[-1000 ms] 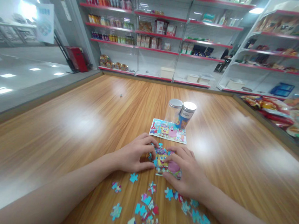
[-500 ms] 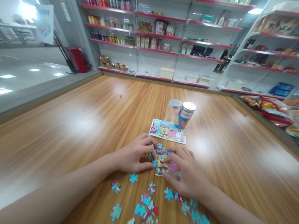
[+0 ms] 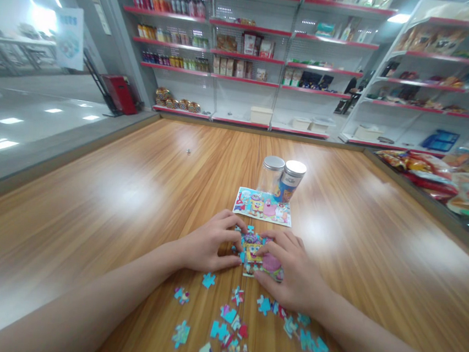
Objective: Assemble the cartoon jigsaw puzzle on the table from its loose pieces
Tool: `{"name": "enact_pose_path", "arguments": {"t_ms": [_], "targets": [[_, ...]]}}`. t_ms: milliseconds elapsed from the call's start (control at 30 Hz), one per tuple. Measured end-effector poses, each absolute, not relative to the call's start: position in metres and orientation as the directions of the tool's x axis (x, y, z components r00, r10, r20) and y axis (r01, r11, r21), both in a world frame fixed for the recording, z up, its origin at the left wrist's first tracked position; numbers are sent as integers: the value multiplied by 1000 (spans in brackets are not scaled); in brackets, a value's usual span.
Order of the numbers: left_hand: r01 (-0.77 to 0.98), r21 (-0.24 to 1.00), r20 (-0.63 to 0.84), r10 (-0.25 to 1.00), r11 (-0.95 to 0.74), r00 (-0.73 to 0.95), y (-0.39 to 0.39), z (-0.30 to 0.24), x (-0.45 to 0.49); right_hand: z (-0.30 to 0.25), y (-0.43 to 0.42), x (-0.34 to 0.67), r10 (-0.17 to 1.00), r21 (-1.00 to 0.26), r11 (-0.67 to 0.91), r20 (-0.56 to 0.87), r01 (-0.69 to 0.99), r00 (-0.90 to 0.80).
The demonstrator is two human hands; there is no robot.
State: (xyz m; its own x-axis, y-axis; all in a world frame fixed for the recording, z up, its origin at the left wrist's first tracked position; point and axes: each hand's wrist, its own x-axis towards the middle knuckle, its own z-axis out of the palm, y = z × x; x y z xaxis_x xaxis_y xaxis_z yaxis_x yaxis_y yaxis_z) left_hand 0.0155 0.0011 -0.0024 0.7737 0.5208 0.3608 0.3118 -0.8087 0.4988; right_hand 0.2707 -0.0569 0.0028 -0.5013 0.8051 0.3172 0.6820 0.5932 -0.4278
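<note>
Both the left hand (image 3: pixel 207 242) and right hand (image 3: pixel 289 275) pressed inward against edges of the joined jigsaw section (image 3: pixel 254 254), loose pieces (image 3: pixel 223 330) lying near on the wooden table (image 3: pixel 91 201).

Both hands (image 3: pixel 247 255) around a partly assembled SpongeBob jigsaw puzzle (image 3: pixel 255 254), loose pieces (image 3: pixel 219 329) scattered just below on the wooden table (image 3: pixel 125 187).

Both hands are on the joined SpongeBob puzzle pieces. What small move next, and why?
Probably have the right hand pick up the nearest loose jigsaw piece: it lies below that hand, the left hand is on the joined section and can steady it, and the picture card lies above for matching.
</note>
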Motion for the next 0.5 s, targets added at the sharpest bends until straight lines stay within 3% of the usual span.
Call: {"name": "enact_pose_path", "arguments": {"t_ms": [500], "targets": [[310, 472, 354, 499, -825, 791, 1, -2, 15, 3, -57, 270, 804, -434, 595, 320, 677, -501]]}}
